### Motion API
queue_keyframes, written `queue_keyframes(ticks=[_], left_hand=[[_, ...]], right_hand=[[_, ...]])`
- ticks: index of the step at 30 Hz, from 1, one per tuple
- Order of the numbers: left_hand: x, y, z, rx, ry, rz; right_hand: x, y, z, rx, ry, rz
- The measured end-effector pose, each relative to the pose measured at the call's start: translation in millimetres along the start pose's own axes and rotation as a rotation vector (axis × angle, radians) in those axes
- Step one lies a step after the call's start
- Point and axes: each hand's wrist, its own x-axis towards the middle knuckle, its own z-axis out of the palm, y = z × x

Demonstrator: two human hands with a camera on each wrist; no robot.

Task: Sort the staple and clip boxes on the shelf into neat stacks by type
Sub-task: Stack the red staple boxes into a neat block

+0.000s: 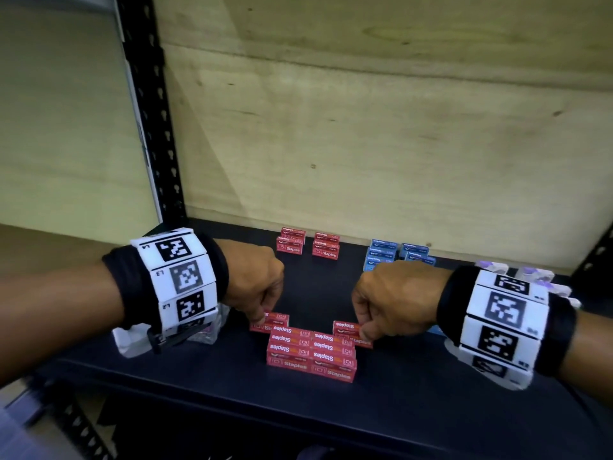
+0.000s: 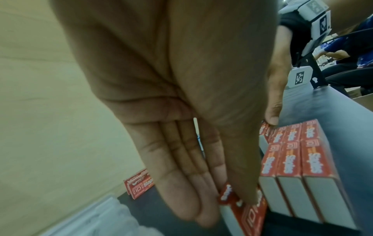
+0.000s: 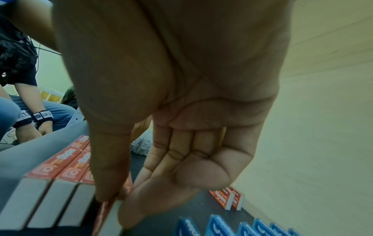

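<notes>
Head view: I see both hands pinching red staple boxes on the dark shelf.
My left hand pinches the left box; my right hand pinches the right box, flanking the front stack.

Glossy card red staple boxes on a matt dark shelf, seemingly metal; plywood back panel.

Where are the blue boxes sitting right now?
In the head view, the blue boxes are stacked at the back right of the black shelf, just beyond the right hand and right of two small red staple stacks.
</notes>
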Motion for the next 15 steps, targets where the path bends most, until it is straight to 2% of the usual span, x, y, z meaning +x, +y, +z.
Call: queue_keyframes(ticks=[15], left_hand=[[1,-5,6,-0.125,-0.008,0.056]], right_hand=[[5,6,9,0.22,-0.103,-0.029]])
